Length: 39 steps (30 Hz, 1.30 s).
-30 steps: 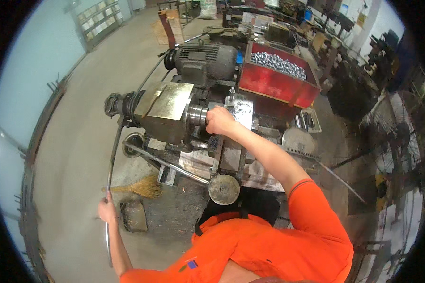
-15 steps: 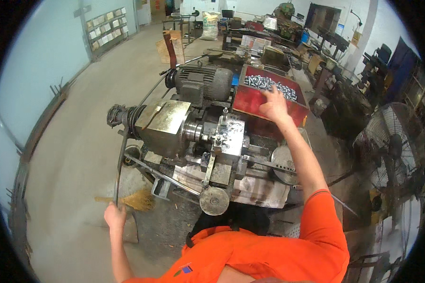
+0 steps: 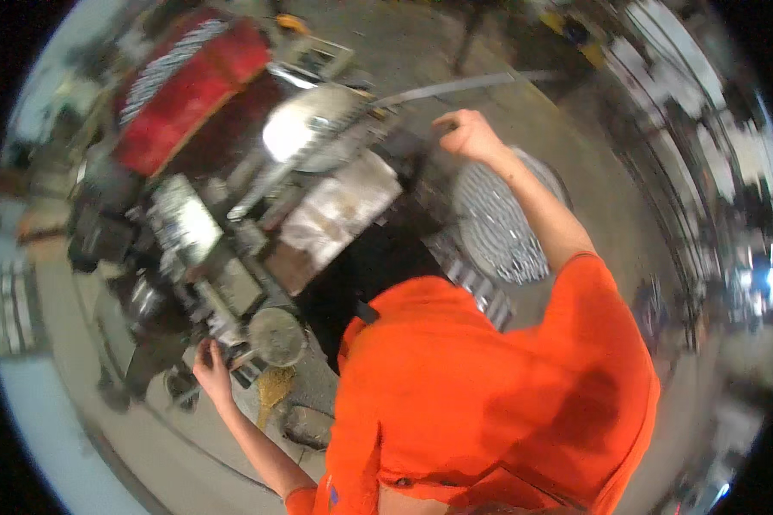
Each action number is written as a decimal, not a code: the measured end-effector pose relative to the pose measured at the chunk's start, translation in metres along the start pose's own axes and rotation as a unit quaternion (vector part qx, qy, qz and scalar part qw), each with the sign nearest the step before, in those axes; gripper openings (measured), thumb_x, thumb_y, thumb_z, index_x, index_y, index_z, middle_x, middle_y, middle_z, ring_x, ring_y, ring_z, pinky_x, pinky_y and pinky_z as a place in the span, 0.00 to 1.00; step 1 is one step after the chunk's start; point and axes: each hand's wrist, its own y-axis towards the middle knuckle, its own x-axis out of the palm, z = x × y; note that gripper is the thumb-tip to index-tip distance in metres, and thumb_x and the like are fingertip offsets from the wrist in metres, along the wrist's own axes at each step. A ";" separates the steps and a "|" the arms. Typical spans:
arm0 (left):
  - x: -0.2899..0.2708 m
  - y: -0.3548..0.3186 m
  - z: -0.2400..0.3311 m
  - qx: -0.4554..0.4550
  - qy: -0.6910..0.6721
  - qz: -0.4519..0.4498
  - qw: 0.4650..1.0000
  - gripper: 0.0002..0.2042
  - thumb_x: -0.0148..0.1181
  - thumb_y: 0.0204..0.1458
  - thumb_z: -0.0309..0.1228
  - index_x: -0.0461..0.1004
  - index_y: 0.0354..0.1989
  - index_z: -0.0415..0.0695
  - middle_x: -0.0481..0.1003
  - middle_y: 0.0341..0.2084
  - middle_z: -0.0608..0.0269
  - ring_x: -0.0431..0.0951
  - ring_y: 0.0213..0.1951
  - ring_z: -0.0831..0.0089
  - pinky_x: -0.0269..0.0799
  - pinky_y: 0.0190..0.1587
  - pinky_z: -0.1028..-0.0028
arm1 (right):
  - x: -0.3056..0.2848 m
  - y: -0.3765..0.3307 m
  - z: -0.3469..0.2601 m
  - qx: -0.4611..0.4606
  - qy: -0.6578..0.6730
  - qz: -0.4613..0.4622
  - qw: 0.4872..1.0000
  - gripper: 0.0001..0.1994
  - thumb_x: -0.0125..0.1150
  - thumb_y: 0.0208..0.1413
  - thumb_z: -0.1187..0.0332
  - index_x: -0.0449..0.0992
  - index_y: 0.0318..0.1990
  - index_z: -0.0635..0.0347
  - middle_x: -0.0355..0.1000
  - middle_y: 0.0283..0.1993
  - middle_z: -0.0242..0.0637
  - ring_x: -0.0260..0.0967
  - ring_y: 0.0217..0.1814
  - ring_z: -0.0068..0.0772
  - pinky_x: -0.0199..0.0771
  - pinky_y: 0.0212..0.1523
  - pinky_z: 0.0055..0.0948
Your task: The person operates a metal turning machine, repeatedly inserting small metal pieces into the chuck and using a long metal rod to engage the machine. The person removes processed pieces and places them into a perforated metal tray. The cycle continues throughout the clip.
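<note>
The view is smeared by motion. My right hand (image 3: 470, 136) is raised in the air right of the machine, its fingers curled closed with a small dark spot between them. What it holds, if anything, I cannot make out. Below it is a round container (image 3: 508, 225) that looks full of shiny metal pieces, partly behind my forearm. My left hand (image 3: 213, 371) is beside the machine's front, left of a round metal disc (image 3: 276, 336). Its thumb and finger look apart, with nothing plainly between them. The lathe-like machine (image 3: 186, 221) has a bright metal block on top.
A red bin (image 3: 185, 103) with silvery metal parts stands at the upper left. A larger pale disc (image 3: 313, 129) sits at the machine's right end. On the floor near my left forearm lies a straw broom (image 3: 275, 388). Blurred racks or bars (image 3: 661, 172) stand at the right.
My view has swung right, so the machine and red bin now appear farther left. My right hand has left the bin and closed. My left hand no longer shows round the long lever.
</note>
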 end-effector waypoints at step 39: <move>-0.005 0.008 0.008 0.007 0.118 -0.045 0.992 0.12 0.53 0.50 0.39 0.76 0.36 0.44 0.76 0.26 0.53 0.76 0.31 0.55 0.70 0.34 0.63 | 0.032 -0.083 -0.003 -0.050 0.327 0.015 0.944 0.14 0.52 0.33 0.78 0.81 0.29 0.57 0.71 0.42 0.42 0.70 0.44 0.34 0.68 0.44 0.25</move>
